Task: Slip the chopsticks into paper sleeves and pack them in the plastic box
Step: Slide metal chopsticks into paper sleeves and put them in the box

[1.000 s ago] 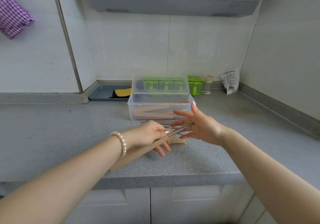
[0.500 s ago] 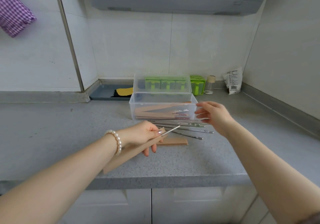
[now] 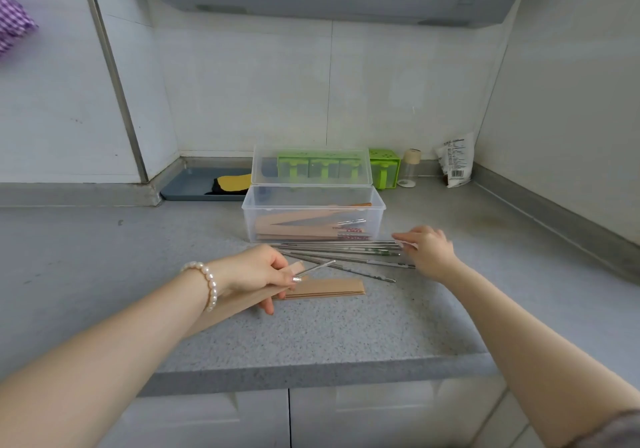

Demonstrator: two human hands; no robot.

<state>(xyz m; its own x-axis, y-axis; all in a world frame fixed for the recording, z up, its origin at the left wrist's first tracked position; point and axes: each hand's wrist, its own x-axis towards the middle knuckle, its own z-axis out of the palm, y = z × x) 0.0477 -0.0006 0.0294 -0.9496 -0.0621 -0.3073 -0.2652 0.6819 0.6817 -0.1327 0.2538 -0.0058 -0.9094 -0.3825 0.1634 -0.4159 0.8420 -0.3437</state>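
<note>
Chopsticks [image 3: 341, 255], thin, stiff, likely slippery steel, lie loose between both hands; right hand [image 3: 427, 250] reaches relaxed to their ends, left hand [image 3: 258, 272] grips a light paper sleeve [image 3: 239, 304] holding one.

My forearms are bare from wrist to elbow. On my left wrist sits a bracelet [image 3: 206, 286] of round, pale pearl-like beads strung in a single row. My left thumbnail [image 3: 296, 278] wears a silvery, glittery polish (the right hand's nails are too blurred to tell).
</note>
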